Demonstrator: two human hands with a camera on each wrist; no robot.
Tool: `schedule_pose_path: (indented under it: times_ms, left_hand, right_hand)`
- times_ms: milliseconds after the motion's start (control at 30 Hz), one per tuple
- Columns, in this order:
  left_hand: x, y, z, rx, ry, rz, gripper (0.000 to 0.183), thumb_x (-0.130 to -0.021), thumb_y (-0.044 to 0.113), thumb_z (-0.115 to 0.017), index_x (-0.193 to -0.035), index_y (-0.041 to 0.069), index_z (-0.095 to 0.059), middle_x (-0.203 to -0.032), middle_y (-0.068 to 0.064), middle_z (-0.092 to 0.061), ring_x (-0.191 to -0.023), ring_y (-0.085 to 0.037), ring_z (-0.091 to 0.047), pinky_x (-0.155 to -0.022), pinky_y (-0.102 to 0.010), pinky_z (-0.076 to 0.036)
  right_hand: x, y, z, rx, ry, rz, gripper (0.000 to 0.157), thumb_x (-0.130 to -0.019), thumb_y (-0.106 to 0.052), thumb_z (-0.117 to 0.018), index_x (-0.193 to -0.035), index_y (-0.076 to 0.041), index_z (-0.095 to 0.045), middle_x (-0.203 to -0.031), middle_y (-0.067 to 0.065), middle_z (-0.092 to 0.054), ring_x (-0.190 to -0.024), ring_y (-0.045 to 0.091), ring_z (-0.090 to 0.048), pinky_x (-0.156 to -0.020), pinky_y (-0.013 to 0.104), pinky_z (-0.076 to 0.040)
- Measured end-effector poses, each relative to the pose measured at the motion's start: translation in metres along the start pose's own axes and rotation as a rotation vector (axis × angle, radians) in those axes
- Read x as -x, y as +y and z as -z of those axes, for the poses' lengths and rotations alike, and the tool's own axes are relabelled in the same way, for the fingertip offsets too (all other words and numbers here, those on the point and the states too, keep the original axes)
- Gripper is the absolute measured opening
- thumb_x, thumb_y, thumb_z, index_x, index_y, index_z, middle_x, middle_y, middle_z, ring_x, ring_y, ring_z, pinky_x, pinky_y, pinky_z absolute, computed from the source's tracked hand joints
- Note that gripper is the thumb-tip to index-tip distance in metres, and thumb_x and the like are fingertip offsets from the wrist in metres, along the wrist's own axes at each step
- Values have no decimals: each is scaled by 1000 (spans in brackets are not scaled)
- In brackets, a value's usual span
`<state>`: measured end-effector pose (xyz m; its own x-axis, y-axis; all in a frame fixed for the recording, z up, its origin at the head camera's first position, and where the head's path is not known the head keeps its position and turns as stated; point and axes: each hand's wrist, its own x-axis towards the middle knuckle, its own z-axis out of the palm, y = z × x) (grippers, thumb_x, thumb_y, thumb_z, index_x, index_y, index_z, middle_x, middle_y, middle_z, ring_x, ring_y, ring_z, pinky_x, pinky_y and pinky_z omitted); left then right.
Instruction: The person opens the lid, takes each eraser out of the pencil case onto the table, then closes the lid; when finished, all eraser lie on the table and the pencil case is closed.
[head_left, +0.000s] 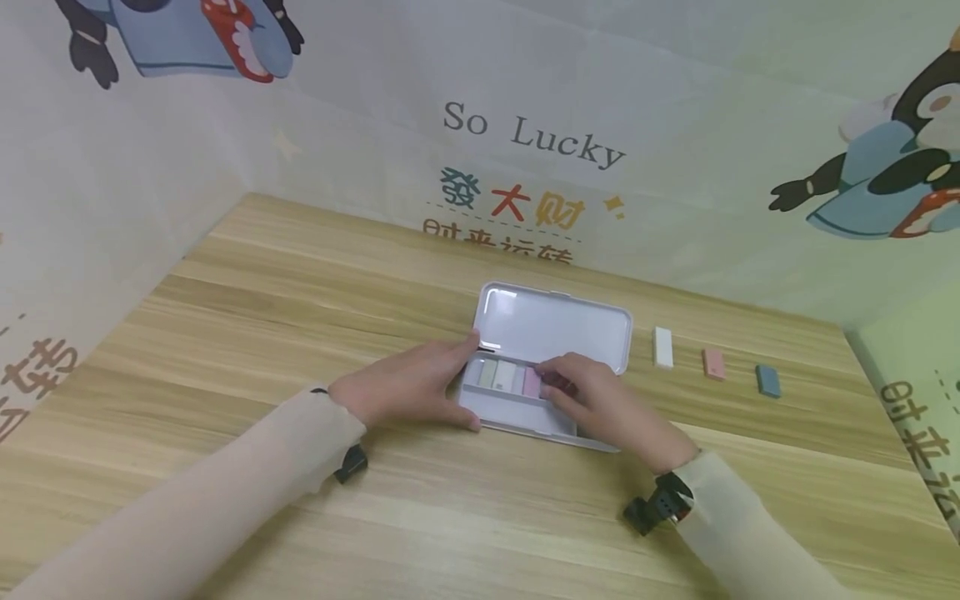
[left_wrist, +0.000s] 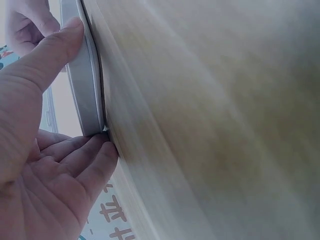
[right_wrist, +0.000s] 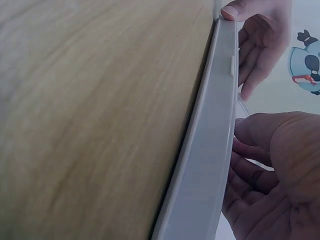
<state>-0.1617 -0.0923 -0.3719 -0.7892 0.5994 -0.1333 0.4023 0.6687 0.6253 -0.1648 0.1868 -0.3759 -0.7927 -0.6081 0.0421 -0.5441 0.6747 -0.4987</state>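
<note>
The pale box (head_left: 517, 411) lies open on the table (head_left: 240, 350), a little right of the middle, with its lid (head_left: 555, 325) tipped back on the far side. In its far compartment a row of small blocks stands side by side: a pale green block (head_left: 487, 372) at the left end, a whitish block (head_left: 504, 377) next to it and a pink block (head_left: 532, 382) farther right; the near compartment runs along the front.

The right hand (head_left: 606, 408) reaches over the box from the right, fingers bent down beside the pink block and partly hiding that end of the row; whether they pinch anything I cannot tell. The left hand (head_left: 412, 383) spreads around the left end of the box, thumb against the front wall and fingertips touching near the back corner.

To the right of the box, well apart from the left hand, a loose white block (head_left: 662, 347), a coral block (head_left: 713, 364) and a blue block (head_left: 768, 381) lie in a spaced line slanting toward the near side. Both wrists carry black straps below cream sleeves (head_left: 247, 467). Behind the table hangs a pale cloth (head_left: 360, 142) printed with penguins and lettering
</note>
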Motion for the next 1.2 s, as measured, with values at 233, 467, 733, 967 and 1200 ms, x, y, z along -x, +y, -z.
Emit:
schedule_pose_path:
  times_ms: [233, 467, 733, 967, 1200]
  left_hand:
    - [0, 0, -1, 10, 4, 1, 116, -84, 38, -89, -167, 1, -17, -162, -12, -49, -127, -18, -57, -120, -40, -46]
    - [0, 0, -1, 9, 0, 5, 116, -84, 39, -88, -167, 2, -16, -162, -13, -49, -127, -18, -58, -120, -41, -46]
    - [1, 0, -1, -7, 6, 1, 117, -84, 40, -88, -167, 0, -16, -163, -13, -47, -133, -20, -57, -121, -41, -45]
    - [1, -1, -1, -18, 9, -10, 118, -84, 41, -88, -166, -2, -15, -166, -15, -43, -141, -22, -54, -123, -42, -43]
    - [1, -1, -1, -35, 12, -20, 117, -84, 41, -88, -166, -3, -16, -165, -16, -45, -141, -23, -54, -123, -42, -43]
  right_hand:
    - [-2, -3, -2, 18, 16, -19, 25, -102, -12, -67, -122, 3, -70, -107, 11, -73, -97, 19, -68, -88, 40, -60]
    - [-3, -6, -4, 6, 30, -49, 23, -101, -13, -67, -118, 3, -69, -102, 10, -72, -93, 17, -68, -85, 37, -60]
    - [-11, -17, -7, 7, 37, -158, 22, -102, -23, -68, -110, -2, -72, -98, 7, -75, -90, 15, -69, -84, 36, -60]
    - [-21, -29, -10, 95, 53, -243, 23, -97, -27, -75, -92, -7, -66, -77, 1, -61, -70, 13, -52, -62, 25, -44]
    - [-26, -35, -12, 113, 66, -277, 26, -95, -26, -77, -88, -6, -62, -76, 2, -58, -68, 15, -52, -60, 25, -42]
